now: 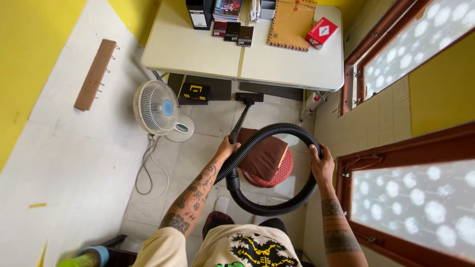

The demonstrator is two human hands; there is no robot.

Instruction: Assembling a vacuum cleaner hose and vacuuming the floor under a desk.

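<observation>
My left hand (226,148) grips the black vacuum wand (239,123), which runs forward to the flat floor nozzle (249,98) at the edge of the table. My right hand (320,160) holds the black ribbed vacuum hose (277,129), which loops in a wide circle in front of me and comes back to the wand's handle. Inside the loop, a red plastic stool (282,170) carries a brown cushion (264,154).
A cream folding table (292,64) holds books, a brown envelope (292,22) and a red box (321,32). A white floor fan (157,107) stands at the left with its cable on the tiles. A black and yellow toolbox (194,91) sits under the table. Frosted brown-framed windows (410,198) line the right wall.
</observation>
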